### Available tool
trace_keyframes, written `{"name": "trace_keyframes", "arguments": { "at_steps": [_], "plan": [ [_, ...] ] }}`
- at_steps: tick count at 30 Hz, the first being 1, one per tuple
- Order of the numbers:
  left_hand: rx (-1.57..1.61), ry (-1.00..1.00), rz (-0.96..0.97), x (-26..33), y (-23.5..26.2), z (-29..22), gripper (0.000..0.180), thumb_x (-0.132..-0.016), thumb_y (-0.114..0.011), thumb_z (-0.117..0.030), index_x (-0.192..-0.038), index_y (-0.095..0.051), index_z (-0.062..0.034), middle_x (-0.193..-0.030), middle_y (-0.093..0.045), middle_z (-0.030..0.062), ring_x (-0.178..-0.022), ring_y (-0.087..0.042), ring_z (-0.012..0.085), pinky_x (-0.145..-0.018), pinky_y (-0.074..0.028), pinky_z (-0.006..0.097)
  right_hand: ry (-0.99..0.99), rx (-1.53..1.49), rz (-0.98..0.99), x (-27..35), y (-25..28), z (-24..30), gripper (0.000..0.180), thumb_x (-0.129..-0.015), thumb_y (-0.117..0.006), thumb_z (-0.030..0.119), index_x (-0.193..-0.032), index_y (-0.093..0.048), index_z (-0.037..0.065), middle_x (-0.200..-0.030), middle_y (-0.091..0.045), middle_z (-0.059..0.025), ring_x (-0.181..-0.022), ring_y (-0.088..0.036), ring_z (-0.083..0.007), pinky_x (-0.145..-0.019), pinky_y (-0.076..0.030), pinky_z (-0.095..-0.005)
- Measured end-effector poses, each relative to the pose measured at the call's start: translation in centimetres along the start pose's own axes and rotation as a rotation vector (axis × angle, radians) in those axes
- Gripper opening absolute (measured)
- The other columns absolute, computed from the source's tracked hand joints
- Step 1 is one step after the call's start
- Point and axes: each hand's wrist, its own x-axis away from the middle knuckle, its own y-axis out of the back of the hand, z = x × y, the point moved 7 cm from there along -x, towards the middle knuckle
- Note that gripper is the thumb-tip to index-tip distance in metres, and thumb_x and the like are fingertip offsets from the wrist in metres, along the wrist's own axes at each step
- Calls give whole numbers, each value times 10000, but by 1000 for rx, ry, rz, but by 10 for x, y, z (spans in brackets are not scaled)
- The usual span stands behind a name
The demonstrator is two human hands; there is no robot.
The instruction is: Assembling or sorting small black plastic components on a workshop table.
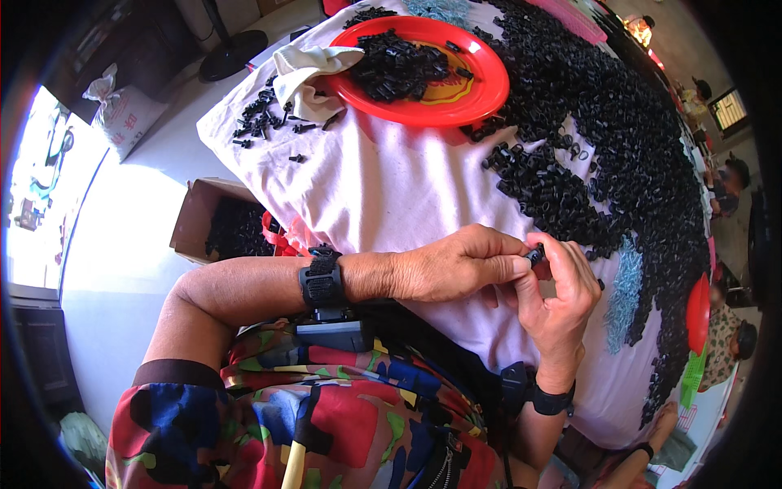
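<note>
My left hand [456,265] and my right hand [562,293] meet over the near edge of the cloth-covered table. Between their thumbs and fingertips they pinch a small black plastic part [535,254]; its exact shape is mostly covered. A dark tip [601,284] pokes out beside my right hand's outer edge, and I cannot make out what it belongs to. Just beyond the hands spreads a big heap of small black plastic parts [570,191], several of them ring-shaped. To the right of my right hand is a strip of thin light-blue pieces [624,293].
Farther off, a red oval tray [481,102] carries black parts, with a whitish glove [305,77] over its left rim. Loose black pieces [261,114] lie left of it. On the floor stand a cardboard box [189,224] and a white sack [126,114]. Other people sit along the right.
</note>
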Motion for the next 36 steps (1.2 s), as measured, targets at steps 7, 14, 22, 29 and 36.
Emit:
{"name": "trace_keyframes", "arguments": {
  "at_steps": [7,14,22,29,36],
  "plan": [
    [51,-4,-6,-1,-5,-3,472,-1113,-529,-360,-1368,-608,30,-1047,-678,14,-938,-604,74,-836,-540,268,24,-6,-35,1,4,1,293,-907,-775,231,-1065,-694,-3,-848,-683,-77,-663,-614,-233,-610,-503,-355],
    [-46,-3,-19,3,-1,-5,481,-1111,-533,-360,-1375,-603,36,-1039,-684,14,-918,-611,78,-821,-545,273,81,32,-25,1,2,4,286,-907,-776,226,-1057,-692,-2,-856,-685,-74,-668,-613,-233,-605,-505,-356],
    [-93,-16,-50,0,3,-1,443,-1117,-522,-348,-1303,-635,38,-1041,-688,15,-956,-605,75,-863,-533,278,100,64,-11,0,-1,4,300,-865,-789,148,-1097,-683,-8,-867,-684,-92,-687,-628,-257,-623,-516,-371],
    [-105,-86,-108,-5,11,-3,428,-1116,-531,-339,-1261,-663,41,-1066,-695,26,-1002,-600,75,-893,-528,303,85,39,11,-2,-4,13,415,-813,-791,65,-1202,-677,-23,-985,-702,-135,-823,-658,-313,-724,-554,-412],
    [-40,48,-63,-1,16,-7,387,-1118,-531,-323,-1195,-686,23,-932,-671,11,-841,-602,69,-761,-522,259,-32,-199,92,-3,1,2,294,-944,-649,47,-1217,-700,-49,-1102,-716,-180,-947,-676,-328,-839,-549,-402]
  ]
}}
